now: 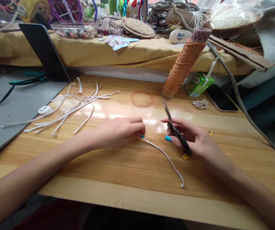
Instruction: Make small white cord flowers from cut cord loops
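Note:
My left hand (121, 131) rests on the wooden table (132, 179), fingers pinched on one end of a white strip (166, 156) that trails toward me. Just to its right, my right hand (191, 139) grips a pair of black scissors (174, 127), blades closed and pointing away. Beyond the hands lies a small coil of orange cord (142, 99), and behind that a tall spool of orange cord (184, 64) leans against the shelf.
Several loose white strips (72, 107) and a white tape measure (45, 110) lie at the left. A green juice carton (198, 84), a shell flower (200, 103) and a phone (221, 99) sit at the right. A dark tablet (43, 51) leans at back left.

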The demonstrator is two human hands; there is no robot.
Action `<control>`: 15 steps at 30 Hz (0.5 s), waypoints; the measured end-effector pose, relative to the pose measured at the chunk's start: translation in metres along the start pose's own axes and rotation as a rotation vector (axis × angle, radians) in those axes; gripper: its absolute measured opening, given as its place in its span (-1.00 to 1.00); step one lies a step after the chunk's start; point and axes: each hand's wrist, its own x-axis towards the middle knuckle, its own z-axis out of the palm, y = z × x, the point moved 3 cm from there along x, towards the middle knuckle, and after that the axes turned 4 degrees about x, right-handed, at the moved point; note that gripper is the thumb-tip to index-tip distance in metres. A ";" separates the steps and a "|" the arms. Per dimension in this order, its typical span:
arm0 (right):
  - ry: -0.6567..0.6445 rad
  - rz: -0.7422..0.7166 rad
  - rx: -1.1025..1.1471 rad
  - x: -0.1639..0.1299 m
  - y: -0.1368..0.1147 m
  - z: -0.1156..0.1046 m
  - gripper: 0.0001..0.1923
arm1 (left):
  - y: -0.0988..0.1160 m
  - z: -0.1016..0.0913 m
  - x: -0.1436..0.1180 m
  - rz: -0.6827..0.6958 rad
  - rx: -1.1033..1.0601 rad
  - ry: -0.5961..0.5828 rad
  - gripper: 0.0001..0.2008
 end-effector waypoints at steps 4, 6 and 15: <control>-0.073 -0.012 -0.204 0.001 -0.003 -0.013 -0.58 | -0.008 -0.005 0.003 -0.128 -0.069 0.150 -0.85; -0.155 0.039 -0.259 0.001 -0.002 -0.014 -0.57 | -0.009 -0.007 0.004 -0.178 -0.117 0.188 -0.87; -0.301 0.161 -0.201 0.002 0.003 -0.007 -0.53 | -0.008 -0.011 0.005 -0.327 -0.343 0.210 -0.86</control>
